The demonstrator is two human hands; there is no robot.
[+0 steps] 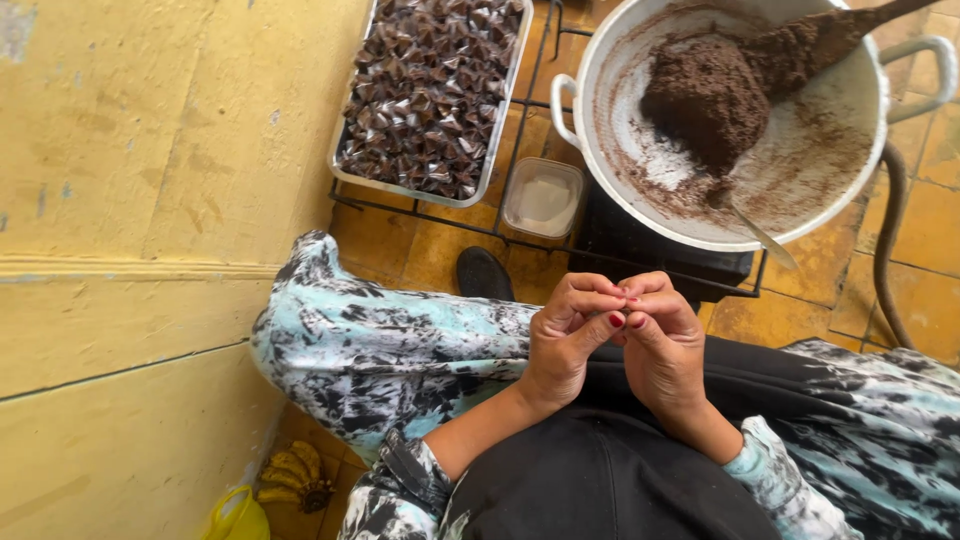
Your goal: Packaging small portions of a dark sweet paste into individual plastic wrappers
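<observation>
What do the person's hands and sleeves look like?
Both hands, the left hand and the right hand, are bare, with red-painted fingernails. No rings or gloves show. The sleeves are tie-dye patterned in black, white and pale blue, pushed up the forearms.

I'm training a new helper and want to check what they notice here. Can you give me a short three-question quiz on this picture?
1. True or false: the left hand and right hand are pressed together at the fingertips.
2. What sits in the big white pot? A) clear water B) a dark brown mass C) green leaves
3. Which container holds the many small dark wrapped pieces?

Key:
1. True; whatever they pinch is too small to see.
2. B, with a wooden paddle and a metal spoon in it.
3. The rectangular metal tray, left of the pot.
</observation>
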